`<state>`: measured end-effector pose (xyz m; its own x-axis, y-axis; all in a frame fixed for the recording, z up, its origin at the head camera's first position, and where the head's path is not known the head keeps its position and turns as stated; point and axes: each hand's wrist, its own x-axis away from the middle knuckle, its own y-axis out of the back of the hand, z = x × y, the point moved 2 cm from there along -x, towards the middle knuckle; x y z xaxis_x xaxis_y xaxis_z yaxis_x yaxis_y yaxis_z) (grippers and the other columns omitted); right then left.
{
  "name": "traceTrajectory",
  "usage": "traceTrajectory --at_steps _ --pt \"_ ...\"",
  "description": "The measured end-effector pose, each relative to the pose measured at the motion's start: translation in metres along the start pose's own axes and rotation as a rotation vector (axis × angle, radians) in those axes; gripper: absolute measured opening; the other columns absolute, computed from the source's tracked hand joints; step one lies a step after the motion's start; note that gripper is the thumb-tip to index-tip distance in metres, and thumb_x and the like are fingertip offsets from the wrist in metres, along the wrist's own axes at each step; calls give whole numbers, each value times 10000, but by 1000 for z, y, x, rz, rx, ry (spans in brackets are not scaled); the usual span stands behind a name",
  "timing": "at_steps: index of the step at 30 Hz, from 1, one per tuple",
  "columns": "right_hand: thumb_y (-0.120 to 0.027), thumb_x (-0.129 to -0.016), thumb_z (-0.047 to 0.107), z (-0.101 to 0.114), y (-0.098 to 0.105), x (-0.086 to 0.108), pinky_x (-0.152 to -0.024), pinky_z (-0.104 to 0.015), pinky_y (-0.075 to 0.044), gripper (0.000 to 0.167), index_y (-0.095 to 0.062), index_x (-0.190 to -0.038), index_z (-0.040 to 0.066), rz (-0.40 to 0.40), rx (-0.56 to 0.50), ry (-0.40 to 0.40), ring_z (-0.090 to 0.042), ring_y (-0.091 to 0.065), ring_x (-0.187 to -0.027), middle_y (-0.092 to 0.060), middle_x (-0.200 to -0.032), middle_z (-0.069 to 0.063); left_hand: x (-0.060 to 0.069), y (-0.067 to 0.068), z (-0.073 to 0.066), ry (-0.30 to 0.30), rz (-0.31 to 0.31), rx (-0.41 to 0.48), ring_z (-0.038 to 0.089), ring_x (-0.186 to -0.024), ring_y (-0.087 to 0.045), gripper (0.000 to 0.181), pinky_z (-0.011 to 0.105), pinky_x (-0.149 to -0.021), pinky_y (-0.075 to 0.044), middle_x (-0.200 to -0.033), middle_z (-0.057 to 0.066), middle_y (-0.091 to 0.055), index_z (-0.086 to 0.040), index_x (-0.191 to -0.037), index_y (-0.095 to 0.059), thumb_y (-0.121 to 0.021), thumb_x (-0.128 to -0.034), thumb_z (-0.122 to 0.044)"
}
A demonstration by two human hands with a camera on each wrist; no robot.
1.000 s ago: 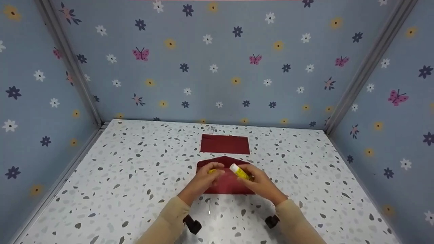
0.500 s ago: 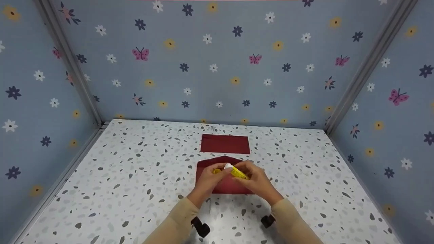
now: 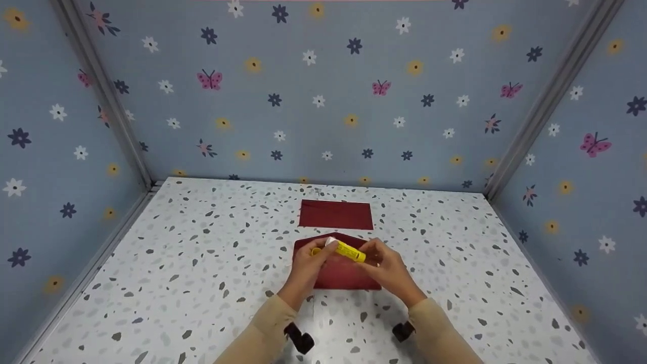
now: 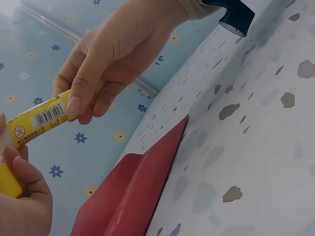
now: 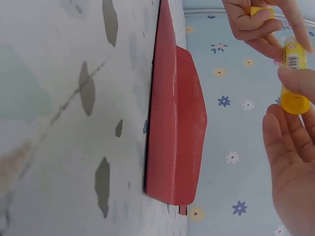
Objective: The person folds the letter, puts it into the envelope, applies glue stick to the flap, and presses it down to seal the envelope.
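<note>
A yellow glue stick with a white end is held above an open-flapped red envelope. My right hand grips the stick near its yellow base; the left wrist view shows the thumb beside the barcode. At the white end are the fingers of my left hand, which seem to pinch it. That same hand keeps a yellow cap tucked in its curled fingers. In the right wrist view the stick's round base faces the camera. The envelope lies flat, its pointed flap away from me.
A flat red rectangular piece lies just beyond the envelope. Both are on a white speckled table. Blue flowered panels enclose the back and both sides.
My left hand has moved right to the glue stick's white end. The stick has shifted left and lies more sideways, with my right fingers now nearer its base. Envelope and red piece stay put.
</note>
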<state>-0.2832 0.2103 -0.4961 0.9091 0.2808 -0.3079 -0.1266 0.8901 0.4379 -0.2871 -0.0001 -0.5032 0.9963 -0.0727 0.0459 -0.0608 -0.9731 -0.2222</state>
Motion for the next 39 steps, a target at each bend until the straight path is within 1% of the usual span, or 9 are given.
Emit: traceTrajectory --at_steps 4,7,11,14,21,24,29,32,39 --pt "-792 -878 156 -2 -1 1 -806 -289 -567 256 -646 -1082 110 -3 -88 -39 -208 -676 -916 -688 -1029 -45 -1 1 1 -8 -5 -14 217 -910 -552 545 355 -838 -498 -1035 55 -609 -31 -1264 -664 -762 -890 -415" --pt "-759 -911 169 -4 -2 1 -823 -302 -555 263 -629 -1115 68 17 -154 -70 -269 -657 -949 -690 -1058 -75 -2 3 0 -14 9 -5 235 -953 -552 573 382 -883 -491 -1077 65 -613 -25 -1289 -650 -759 -890 -422" --pt "-664 -987 210 -4 -4 2 -905 -462 -530 255 -565 -1138 29 74 -265 -132 -397 -622 -1004 -672 -1050 -137 -1 4 -3 -41 64 26 266 -986 -550 569 415 -922 -479 -1109 80 -613 8 -1340 -606 -726 -930 -368" --pt "-570 -1041 274 -5 -5 1 -952 -570 -480 259 -520 -1118 32 118 -378 -187 -412 -614 -1022 -639 -1044 -169 -1 4 -5 -61 114 58 264 -1009 -552 529 427 -944 -469 -1157 81 -618 4 -1357 -597 -698 -958 -328" --pt "-482 -1065 392 -3 -12 1 -820 -375 -532 300 -445 -1086 95 188 -615 -285 -217 -578 -835 -572 -976 -139 1 5 -9 -83 185 98 239 -1065 -564 468 448 -1008 -465 -1256 93 -611 -14 -1359 -604 -686 -972 -263" --pt "-503 -1060 365 -3 -12 0 -879 -377 -510 285 -459 -1091 86 147 -627 -297 -245 -576 -923 -550 -1036 -129 1 4 -9 -85 177 100 230 -1072 -575 474 484 -1033 -453 -1276 105 -605 -7 -1355 -602 -701 -961 -251" --pt "-672 -976 216 -7 -12 -1 -971 -382 -490 347 -477 -1205 42 83 -540 -280 -286 -559 -1081 -538 -1213 -228 -1 1 -9 -81 108 74 250 -1062 -572 465 443 -998 -486 -1211 116 -613 6 -1285 -634 -734 -934 -283" --pt "-731 -931 173 -10 -12 -1 -945 -361 -513 403 -499 -1228 29 64 -493 -265 -290 -578 -1075 -540 -1256 -295 -1 0 -10 -75 65 55 222 -1027 -567 464 389 -956 -507 -1163 112 -615 18 -1236 -647 -752 -918 -303" --pt "-677 -978 240 -15 -11 -1 -933 -406 -526 298 -546 -1148 33 93 -439 -226 -283 -626 -1027 -595 -1173 -295 -3 0 -7 -79 30 50 210 -966 -581 399 381 -911 -525 -1093 112 -631 18 -1186 -674 -756 -914 -264"
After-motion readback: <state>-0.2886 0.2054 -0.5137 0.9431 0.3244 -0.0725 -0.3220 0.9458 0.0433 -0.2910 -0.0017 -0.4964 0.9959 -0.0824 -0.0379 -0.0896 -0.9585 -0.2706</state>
